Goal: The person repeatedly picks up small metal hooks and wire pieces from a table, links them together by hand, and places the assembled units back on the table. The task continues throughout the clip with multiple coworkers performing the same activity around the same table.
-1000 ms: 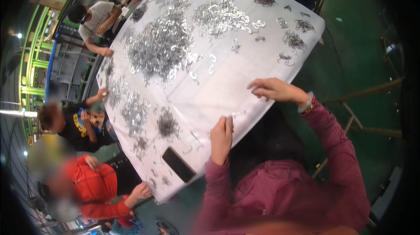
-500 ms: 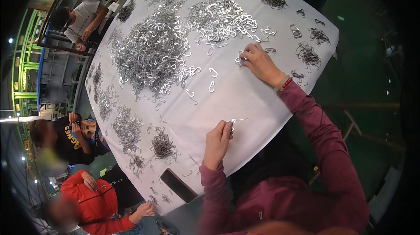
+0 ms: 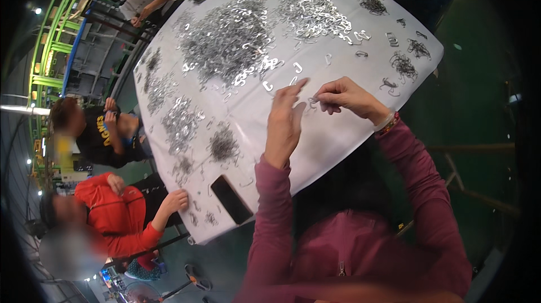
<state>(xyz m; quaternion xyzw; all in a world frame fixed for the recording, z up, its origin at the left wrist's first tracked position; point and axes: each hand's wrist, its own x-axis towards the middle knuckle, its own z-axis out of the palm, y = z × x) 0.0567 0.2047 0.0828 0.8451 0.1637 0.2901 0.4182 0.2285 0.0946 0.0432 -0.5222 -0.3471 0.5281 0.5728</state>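
My right hand [image 3: 350, 99] is closed in a pinch on a small bent metal hook [image 3: 312, 102], held just above the white tabletop [image 3: 332, 134]. Close to it on the left, my left hand [image 3: 284, 125] has its fingers stretched out and slightly blurred; I see nothing in them. Its fingertips are near a few loose silvery hooks [image 3: 297, 68] lying at the edge of the piles. Beyond both hands spreads a big heap of silvery hooks [image 3: 225, 38], with a brighter heap of hooks [image 3: 318, 15] beside it on the right.
Smaller dark wire piles [image 3: 403, 65] lie along the right edge. A dark pile [image 3: 224, 144] and a black phone [image 3: 231, 200] are at the left near side. A person in red [image 3: 115, 213] rests a hand on the table's left corner; other people sit along the left side.
My right hand has come down and nearer to my left. My left hand has moved up and forward, its fingers now extended instead of pinching a small metal piece. The view has shifted slightly.
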